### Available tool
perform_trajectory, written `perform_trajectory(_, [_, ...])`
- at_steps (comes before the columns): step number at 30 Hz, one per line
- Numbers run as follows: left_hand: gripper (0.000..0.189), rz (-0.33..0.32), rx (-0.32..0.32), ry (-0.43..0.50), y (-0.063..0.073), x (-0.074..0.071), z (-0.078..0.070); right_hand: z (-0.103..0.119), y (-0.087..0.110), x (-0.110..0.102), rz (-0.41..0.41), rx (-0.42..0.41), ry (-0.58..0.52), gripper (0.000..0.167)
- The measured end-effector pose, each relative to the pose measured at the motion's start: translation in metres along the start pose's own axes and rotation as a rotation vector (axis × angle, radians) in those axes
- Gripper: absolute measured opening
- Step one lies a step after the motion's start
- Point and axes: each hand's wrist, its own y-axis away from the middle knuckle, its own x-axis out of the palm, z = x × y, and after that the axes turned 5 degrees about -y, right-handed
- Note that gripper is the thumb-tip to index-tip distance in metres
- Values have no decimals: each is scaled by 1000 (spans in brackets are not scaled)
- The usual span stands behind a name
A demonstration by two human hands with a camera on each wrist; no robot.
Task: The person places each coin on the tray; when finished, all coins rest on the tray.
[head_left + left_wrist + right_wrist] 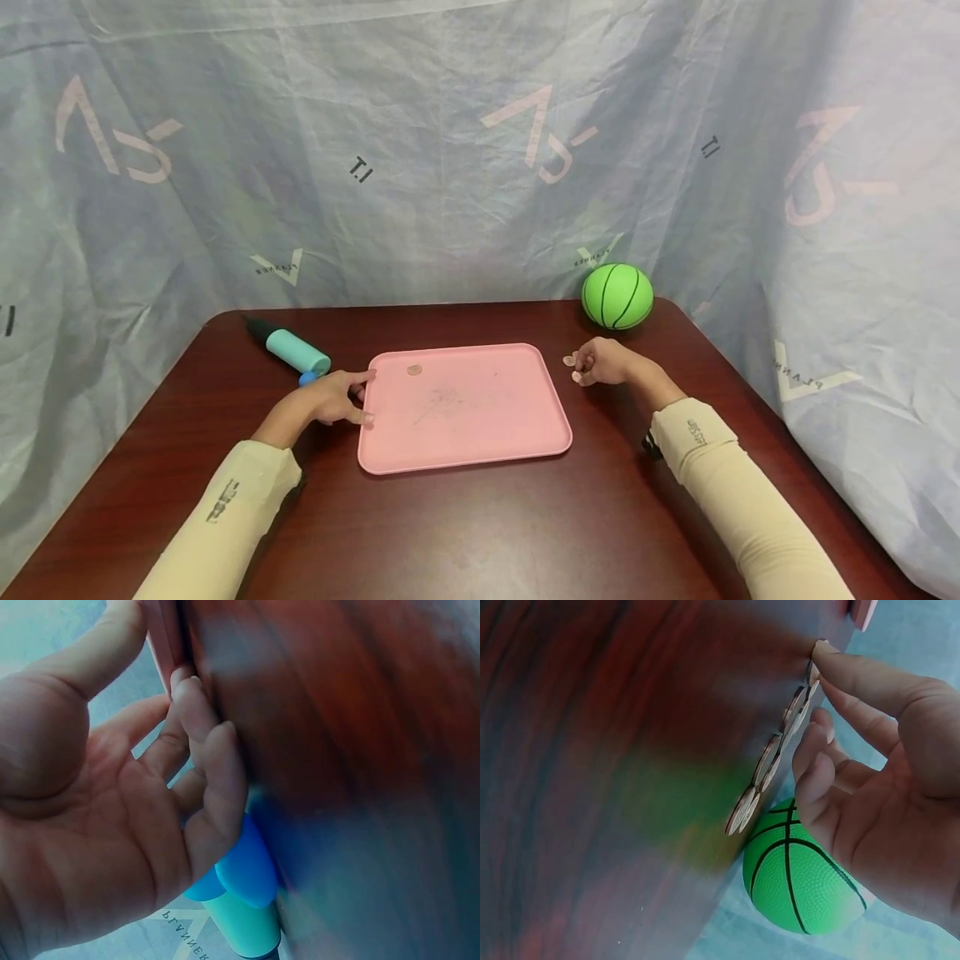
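Note:
My left hand [333, 398] holds the left rim of a pink tray [465, 417]. Its thumb and index finger reach over the rim, while the other fingers curl at the tray's side in the left wrist view. One coin [414, 369] lies in the tray's far left part. To the right of the tray, my right hand [606, 361] is down at the table, thumb and index fingertips pinching a coin [814, 671]. Several more coins [766, 763] lie flat in overlapping pairs beside its fingers; the head view partly hides them.
A green ball [617, 297] with black lines sits beyond the right hand. Past the left hand lies a teal cylinder [297, 351] with a dark pointed end and a blue rounded end [307, 378]. Behind the dark reddish table [480, 533] hangs a grey printed cloth [450, 208].

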Motion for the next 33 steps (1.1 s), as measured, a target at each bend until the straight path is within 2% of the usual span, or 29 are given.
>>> perform_trajectory(4, [94, 1, -4, -1, 0, 0, 0, 1, -1, 0, 3, 12, -8, 17])
perform_trajectory(15, [95, 6, -14, 2, -1, 0, -1, -1, 1, 2, 1, -60, -74, 19])
perform_trajectory(33, [95, 17, -25, -2, -1, 0, -2, -9, 4, 2, 32, -86, -135, 20])
